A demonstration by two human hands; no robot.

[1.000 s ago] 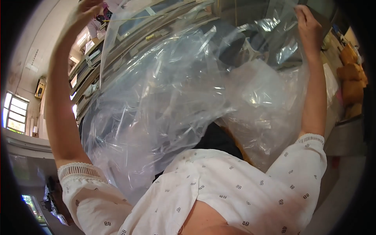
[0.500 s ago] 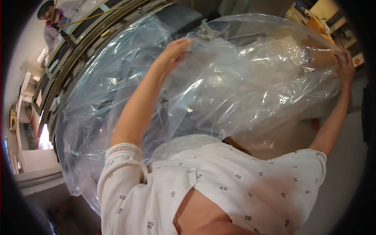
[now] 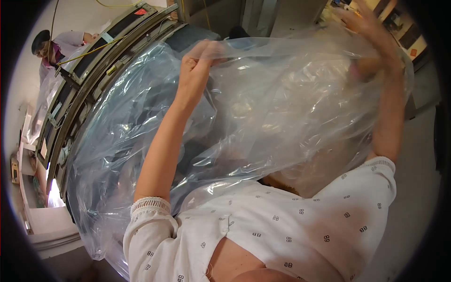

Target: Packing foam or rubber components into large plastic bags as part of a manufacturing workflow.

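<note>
A large, crinkled sheet of clear plastic film point(image 3: 282, 108) spreads in front of my body, from the far left machine edge across to my right arm. My left hand point(image 3: 199, 58) is closed on its upper edge, thumb and fingers pinched together at the top middle. That edge stretches rightward from the pinch. At the top right, my right hand point(image 3: 364, 23) is raised at the film's far corner, blurred by motion. Its fingers look stretched out and apart, with nothing visible gripped in them. Film hangs about my right forearm.
A long dark machine frame point(image 3: 89, 70) with metal rails curves along the left, a yellow rod point(image 3: 96, 47) across it. Behind it, a person point(image 3: 51, 51) in a dark cap leans over. Pale shelving point(image 3: 28, 164) stands far left; grey cabinets point(image 3: 296, 19) stand at the back.
My right hand has lifted off the film's right edge and swung up and inward. My left hand has shifted slightly left, still pinching the film. The person behind the machine has leaned lower.
</note>
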